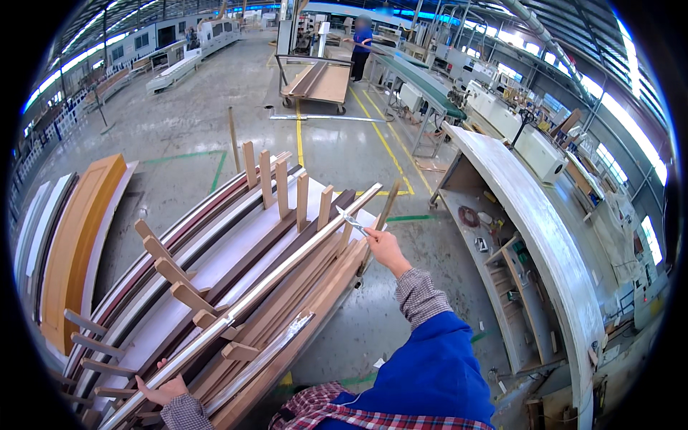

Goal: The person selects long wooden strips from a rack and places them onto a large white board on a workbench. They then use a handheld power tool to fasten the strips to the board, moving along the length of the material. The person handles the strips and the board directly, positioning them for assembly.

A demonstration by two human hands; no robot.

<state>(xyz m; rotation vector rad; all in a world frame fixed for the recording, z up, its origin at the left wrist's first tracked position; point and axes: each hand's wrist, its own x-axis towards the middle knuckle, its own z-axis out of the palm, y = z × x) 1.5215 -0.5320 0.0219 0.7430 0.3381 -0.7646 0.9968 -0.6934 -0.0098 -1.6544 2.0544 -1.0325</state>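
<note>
The hands are well apart. The right hand (387,251) is closed on a silver hand tool (352,222), whose tip lies at or just beside the far part of a long pale strip (287,270). The left hand (166,390) is at the near part of the same strip, touching it; how firmly its fingers are closed cannot be told. The strip runs diagonally between the two hands, above a rack holding further long strips.

Upright wooden pegs (282,192) divide the rack into rows. Dark brown strips (276,240) lie among them, and a wrapped, shiny length (276,342) lies at the near right side.

To the right stands a worktop (534,215) with a pale surface; a coil (469,217) and small items sit on the shelving beneath. To the left, an orange-brown panel (80,244) stands among other panels. Beyond, a trolley (337,84) bears boards, and a person in blue (362,39) stands beside a green-topped conveyor (423,80).
</note>
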